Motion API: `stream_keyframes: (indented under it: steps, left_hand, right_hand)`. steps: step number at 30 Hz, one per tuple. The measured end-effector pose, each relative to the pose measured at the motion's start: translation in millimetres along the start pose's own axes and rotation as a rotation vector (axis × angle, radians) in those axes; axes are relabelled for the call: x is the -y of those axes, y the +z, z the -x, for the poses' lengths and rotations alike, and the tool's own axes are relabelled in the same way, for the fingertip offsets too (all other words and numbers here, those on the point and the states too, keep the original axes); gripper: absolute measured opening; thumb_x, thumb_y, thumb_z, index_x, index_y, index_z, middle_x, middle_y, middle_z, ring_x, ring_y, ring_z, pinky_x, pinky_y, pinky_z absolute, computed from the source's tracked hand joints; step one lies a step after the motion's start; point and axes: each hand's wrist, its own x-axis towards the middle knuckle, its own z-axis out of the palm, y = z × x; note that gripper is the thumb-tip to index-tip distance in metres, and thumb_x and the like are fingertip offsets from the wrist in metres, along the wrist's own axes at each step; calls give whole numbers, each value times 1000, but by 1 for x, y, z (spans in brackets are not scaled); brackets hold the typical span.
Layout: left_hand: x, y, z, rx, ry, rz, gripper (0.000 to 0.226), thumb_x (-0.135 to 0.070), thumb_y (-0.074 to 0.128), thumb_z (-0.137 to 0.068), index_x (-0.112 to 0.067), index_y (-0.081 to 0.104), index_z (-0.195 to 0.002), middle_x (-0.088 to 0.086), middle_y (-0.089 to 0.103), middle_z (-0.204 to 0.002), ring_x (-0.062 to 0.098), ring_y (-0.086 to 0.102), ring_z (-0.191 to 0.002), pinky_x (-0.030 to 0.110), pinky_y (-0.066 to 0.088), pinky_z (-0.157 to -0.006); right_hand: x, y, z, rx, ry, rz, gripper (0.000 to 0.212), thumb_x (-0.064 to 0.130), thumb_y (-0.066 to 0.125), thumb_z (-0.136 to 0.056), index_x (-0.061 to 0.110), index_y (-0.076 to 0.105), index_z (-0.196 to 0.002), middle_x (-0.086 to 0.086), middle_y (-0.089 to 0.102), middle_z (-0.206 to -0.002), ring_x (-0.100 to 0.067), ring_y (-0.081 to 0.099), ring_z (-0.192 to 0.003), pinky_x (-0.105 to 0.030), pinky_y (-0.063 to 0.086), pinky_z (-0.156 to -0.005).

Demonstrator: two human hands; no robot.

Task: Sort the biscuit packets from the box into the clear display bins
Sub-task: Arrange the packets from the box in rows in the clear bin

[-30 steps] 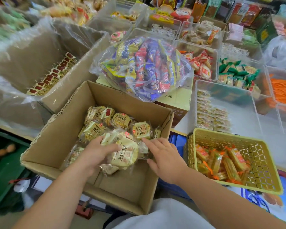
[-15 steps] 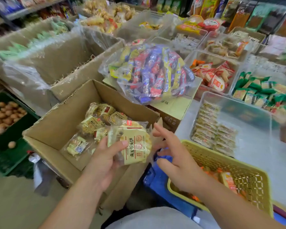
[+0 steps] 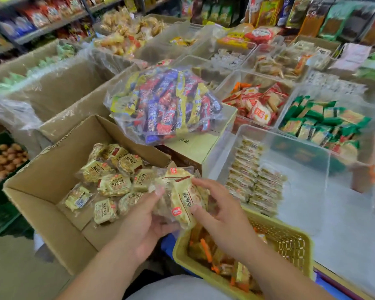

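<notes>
down the front of the raised biscuit packet (image 3: 183,199), 石头饼 (red seal (image 3: 176,212) beneath, unreadable); on the yellow carton (image 3: 196,149), 原味; on the loose packets (image 3: 115,184) in the box (image 3: 41,180), characters too blurred to read

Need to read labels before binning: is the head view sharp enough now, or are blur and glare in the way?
Head view: the biscuit packets gripped by the left hand and right hand are slightly soft, large print readable. Head view: far shelves and outer edges smear with motion blur. Head view: pale glare on the clear bin walls; wide-angle bend curves the box.
</notes>
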Motion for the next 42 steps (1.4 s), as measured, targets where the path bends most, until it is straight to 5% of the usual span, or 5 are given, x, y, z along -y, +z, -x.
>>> stream_keyframes:
  steps: [10, 20, 28, 31, 42]
  left_hand:
    - [18, 47, -24, 41, 38, -179, 40, -25, 80, -77, -28, 72, -117, 12, 77, -117, 36, 76, -100, 43, 62, -73]
    - [29, 87, -52, -14, -12, -273, 44, -37, 81, -80, -22, 69, -119, 10, 79, -108, 30, 77, -96, 42, 61, -78]
    - [49, 100, -84, 21, -56, -381, 43, -32, 76, -76, -26, 67, -118, 2, 80, -104, 24, 79, -91, 36, 60, -66]
    - [54, 104, -96, 20, -69, -393, 31, -24, 73, -90, -27, 64, -120, 0, 80, -104, 22, 79, -91, 41, 59, -77]
    - [61, 90, -110, 55, -128, -508, 23, -29, 64, -99, -33, 64, -122, -8, 80, -107, 13, 77, -95, 32, 56, -76]
  right_hand:
    - [-21, -26, 5, -2, 158, 197, 117, 93, 63, -57, 55, 8, -154, 29, 5, -160, 1, 10, -147, -24, 16, -115]
    - [-44, -57, 15, -20, 116, 25, 75, 62, 48, -87, 53, 18, -156, 25, 24, -163, 7, 20, -148, -36, 30, -122]
    - [-71, -87, 15, -376, 181, 44, 26, 45, 46, -93, 61, 51, -113, 33, 59, -101, 4, 58, -95, -16, 44, -73]
    - [-95, -103, 12, -472, 263, -61, 35, 26, 56, -99, 43, 57, -129, 26, 65, -109, -7, 66, -98, -42, 59, -83]
    - [-173, -194, -62, -549, 351, 364, 31, 23, 43, -108, 19, 68, -124, -6, 71, -106, -30, 64, -98, -35, 47, -74]
